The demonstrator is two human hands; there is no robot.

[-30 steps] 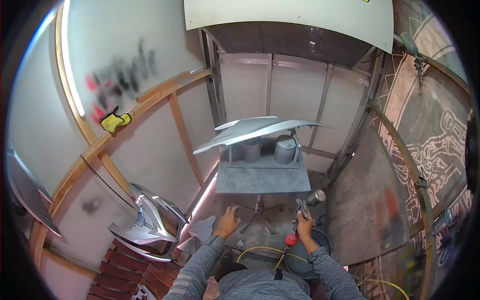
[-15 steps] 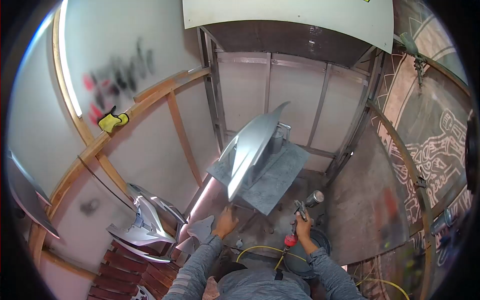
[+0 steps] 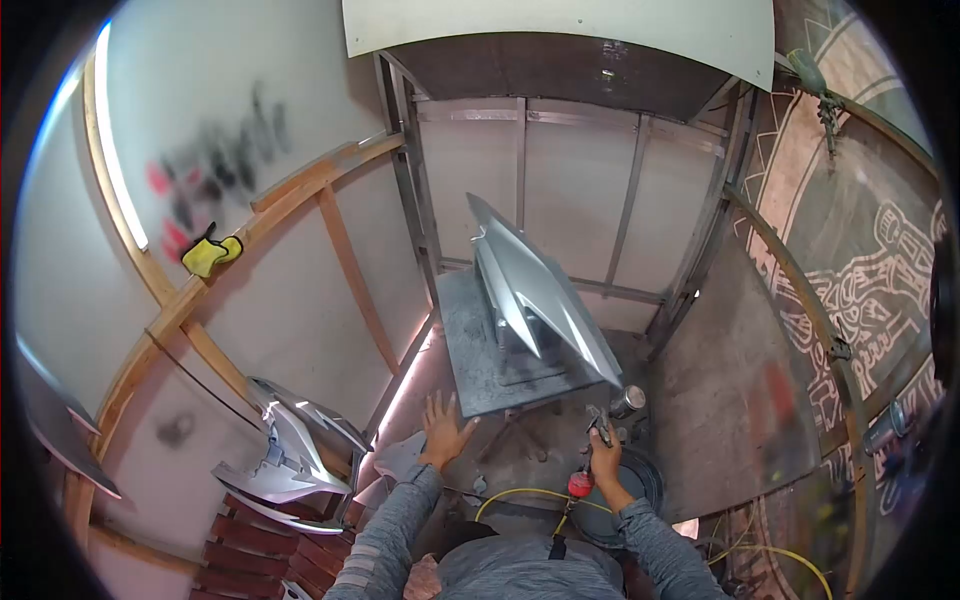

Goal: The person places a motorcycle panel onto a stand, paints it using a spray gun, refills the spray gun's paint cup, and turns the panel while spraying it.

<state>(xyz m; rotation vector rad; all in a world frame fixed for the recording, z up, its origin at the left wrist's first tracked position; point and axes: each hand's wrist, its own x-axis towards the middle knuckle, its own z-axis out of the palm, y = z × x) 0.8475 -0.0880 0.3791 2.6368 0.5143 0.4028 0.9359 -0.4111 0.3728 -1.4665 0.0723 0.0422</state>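
My left hand (image 3: 445,432) is empty, its fingers spread, just off the near left corner of a grey work table (image 3: 462,345). On that table a silver body panel (image 3: 555,290) is propped up, its long tip pointing toward the lower right. In my right hand (image 3: 606,462) is a spray gun (image 3: 597,420) with a metal cup (image 3: 628,402) at its front. A red fitting (image 3: 580,485) hangs below the gun, near a yellow hose (image 3: 510,491).
More silver panels (image 3: 290,450) stand at the left by red-brown slats (image 3: 250,540). A yellow-black cloth (image 3: 210,253) rests on the wooden rail (image 3: 330,170). Beneath my right hand is a dark bucket (image 3: 645,490). Walls enclose the booth.
The table top has turned counterclockwise with the panel, whose near tip swung from lower left to lower right. My left hand's fingers have spread. The right hand still grips the spray gun.
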